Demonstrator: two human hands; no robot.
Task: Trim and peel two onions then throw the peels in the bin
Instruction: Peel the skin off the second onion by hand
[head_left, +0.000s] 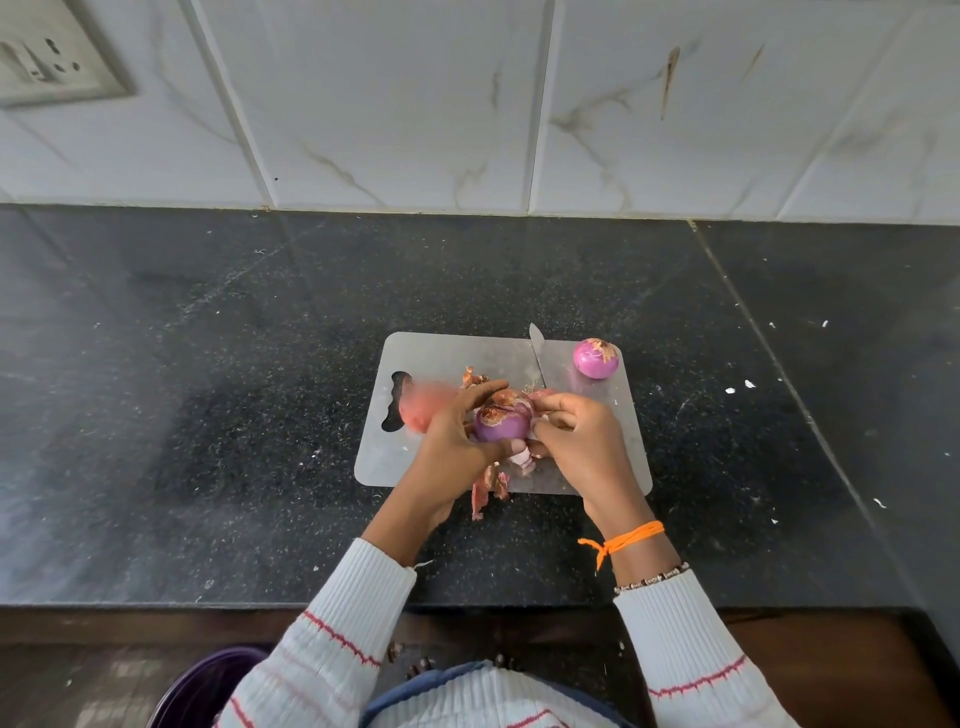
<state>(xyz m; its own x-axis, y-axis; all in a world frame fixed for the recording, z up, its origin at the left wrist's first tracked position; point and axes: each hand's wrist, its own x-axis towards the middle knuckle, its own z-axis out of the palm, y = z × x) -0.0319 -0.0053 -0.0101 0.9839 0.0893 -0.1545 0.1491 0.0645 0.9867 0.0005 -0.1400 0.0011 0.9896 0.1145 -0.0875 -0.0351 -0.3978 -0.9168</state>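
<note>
A purple onion with dry brown skin on top is held above the grey cutting board. My left hand grips it from the left, fingers curled over its top. My right hand pinches a strip of peel at the onion's right side. A second onion stands at the board's far right corner. A knife lies on the board, blade pointing away, its handle hidden by my hands. Loose peels lie at the board's near edge.
The board sits on a dark speckled counter against a tiled wall. A wall socket is at the top left. A purple bin shows on the floor at the lower left, below the counter's front edge.
</note>
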